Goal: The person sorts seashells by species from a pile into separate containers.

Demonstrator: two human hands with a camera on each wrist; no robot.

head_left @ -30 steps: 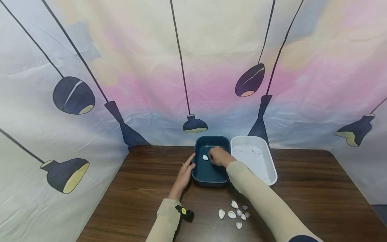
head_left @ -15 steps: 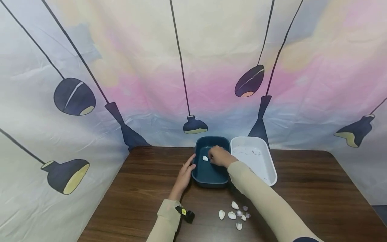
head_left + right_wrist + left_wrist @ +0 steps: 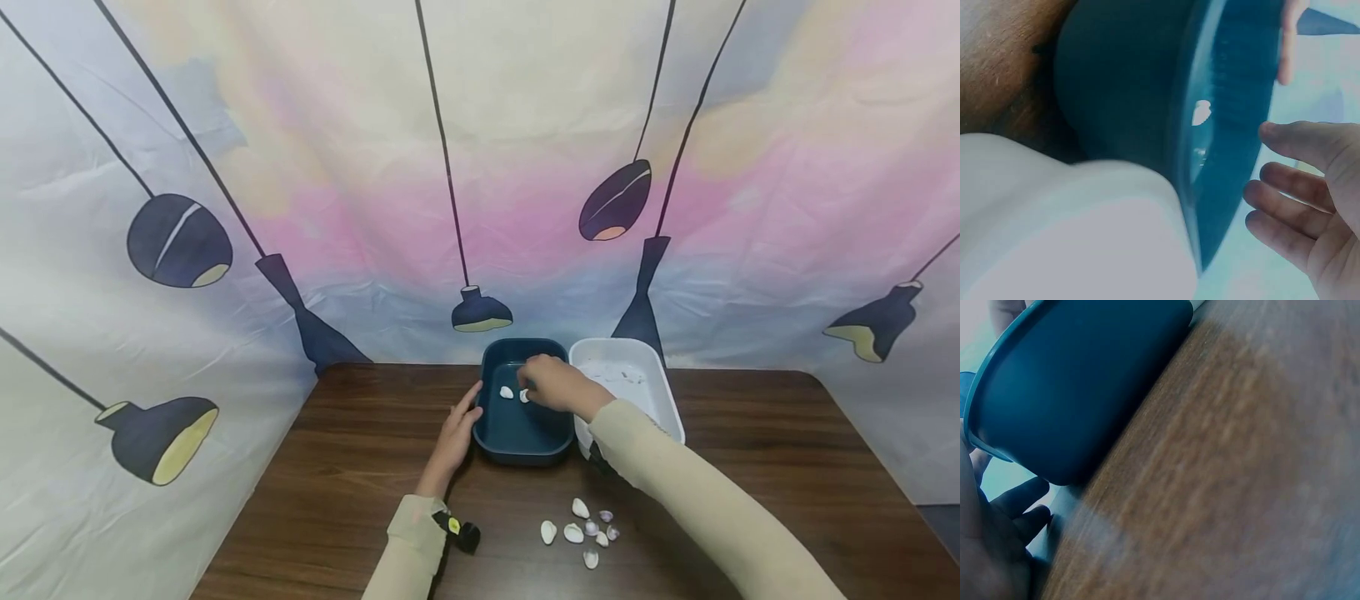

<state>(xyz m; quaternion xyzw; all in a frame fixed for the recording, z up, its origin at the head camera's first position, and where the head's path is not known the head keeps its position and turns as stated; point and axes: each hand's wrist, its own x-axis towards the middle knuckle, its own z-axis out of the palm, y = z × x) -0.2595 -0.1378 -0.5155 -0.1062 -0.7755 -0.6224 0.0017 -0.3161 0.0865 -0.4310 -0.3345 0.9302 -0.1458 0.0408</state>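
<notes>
A dark teal tray (image 3: 517,433) stands at the back of the table. Lying on its floor are two small white seashells, one at left (image 3: 506,392) and a second shell (image 3: 524,397) partly hidden by my right fingers. My right hand (image 3: 558,385) hovers over the tray from the right. In the right wrist view this hand (image 3: 1322,206) has its fingers loosely bent and apart, holding nothing, above the tray rim. My left hand (image 3: 454,433) rests its extended fingers against the tray's left side. The left wrist view shows those fingers (image 3: 1019,499) beside the tray wall.
A white tray (image 3: 660,392) adjoins the teal one on the right, with my right sleeve (image 3: 645,454) crossing its front. Several loose shells (image 3: 573,532) lie on the brown table (image 3: 360,450) nearer me. A printed cloth (image 3: 540,250) hangs right behind the table.
My right hand has drawn back slightly to the right, its fingers loosened, and the second shell now shows on the tray floor. The left hand stays at the tray's side.
</notes>
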